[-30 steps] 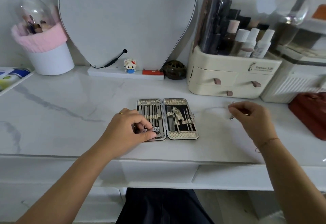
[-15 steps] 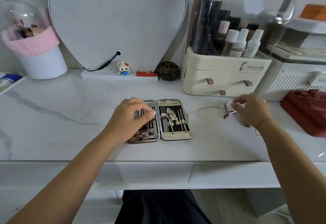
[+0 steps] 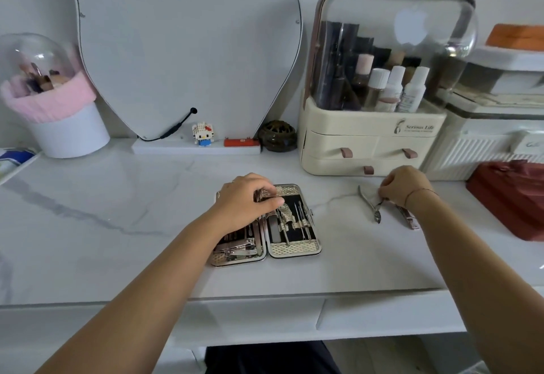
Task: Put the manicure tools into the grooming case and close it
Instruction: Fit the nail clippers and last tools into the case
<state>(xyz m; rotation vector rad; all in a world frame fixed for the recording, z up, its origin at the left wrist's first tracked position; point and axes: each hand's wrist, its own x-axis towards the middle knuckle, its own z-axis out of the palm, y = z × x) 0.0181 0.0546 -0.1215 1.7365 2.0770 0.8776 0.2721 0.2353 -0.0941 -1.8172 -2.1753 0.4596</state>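
Left fingers curled, hiding case top; right fingers' grip on nippers unclear.

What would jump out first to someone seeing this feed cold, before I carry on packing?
The open grooming case at the centre of the marble counter, its tools strapped in, with the left hand resting over its left half. To its right, the right hand touches the cuticle nippers lying loose on the counter, another tool beside them. Behind stands a cream cosmetics organizer with a clear dome.
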